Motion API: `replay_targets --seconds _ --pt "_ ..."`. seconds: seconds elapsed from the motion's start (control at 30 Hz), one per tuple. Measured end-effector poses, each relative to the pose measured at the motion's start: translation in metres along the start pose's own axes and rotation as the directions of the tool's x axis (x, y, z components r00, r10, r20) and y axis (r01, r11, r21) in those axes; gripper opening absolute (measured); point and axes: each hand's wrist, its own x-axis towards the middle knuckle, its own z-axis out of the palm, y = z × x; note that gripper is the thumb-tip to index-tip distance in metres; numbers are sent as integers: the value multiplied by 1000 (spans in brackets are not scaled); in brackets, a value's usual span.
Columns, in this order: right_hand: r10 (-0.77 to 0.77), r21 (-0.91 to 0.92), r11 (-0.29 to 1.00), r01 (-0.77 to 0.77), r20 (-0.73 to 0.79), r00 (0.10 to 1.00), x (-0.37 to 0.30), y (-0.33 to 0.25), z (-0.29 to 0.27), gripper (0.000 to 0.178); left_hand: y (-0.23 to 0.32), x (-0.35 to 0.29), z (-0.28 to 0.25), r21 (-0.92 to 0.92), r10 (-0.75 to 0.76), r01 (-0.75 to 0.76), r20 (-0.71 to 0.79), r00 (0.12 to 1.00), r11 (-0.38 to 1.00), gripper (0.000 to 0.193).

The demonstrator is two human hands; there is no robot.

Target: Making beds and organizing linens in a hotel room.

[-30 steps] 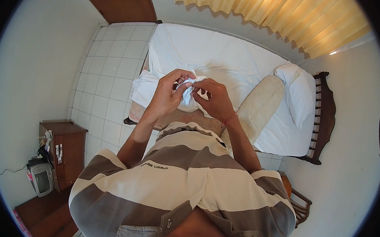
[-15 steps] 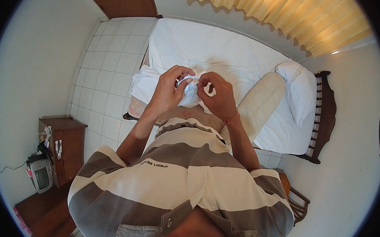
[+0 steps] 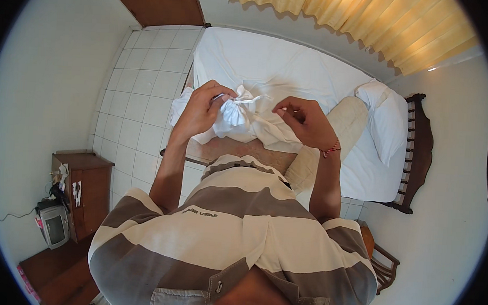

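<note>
A white cloth (image 3: 236,114) is gathered into a ruffled bunch above the near side of the bed, with a thin white tie (image 3: 250,100) around its neck. My left hand (image 3: 207,103) is closed on the left edge of this bunch. One end of the tie sticks out to the right. Apart from the bunch, to its right, hovers my right hand (image 3: 306,121), thumb and fingers curled together in a pinch; whether something thin is between them I cannot make out. A red-patterned bracelet (image 3: 331,149) circles that wrist.
The bed has a white sheet (image 3: 293,61), a long cream bolster (image 3: 342,124), a white pillow (image 3: 383,113) and a dark wooden headboard (image 3: 418,153). A brown cabinet (image 3: 90,191) and a small television (image 3: 53,225) stand at left. Yellow curtains (image 3: 361,23) hang beyond.
My right hand has moved away from the cloth to the right. My left hand has shifted slightly left and still holds the bunch, whose ruffled end and tie now show.
</note>
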Motion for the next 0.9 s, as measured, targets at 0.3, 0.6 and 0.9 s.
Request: replay_targets --seconds 0.3,0.6,0.9 --pt "-351 -198 933 299 -323 879 19 1 46 21 6 -2 12 -234 114 -117 -27 993 965 19" --pt "-10 50 999 21 -213 977 19 -1 66 19 16 -4 25 -156 197 -223 -168 966 962 18" --pt "-73 14 997 77 -189 979 23 2 68 18 23 -5 29 -185 230 -265 -189 955 946 20"
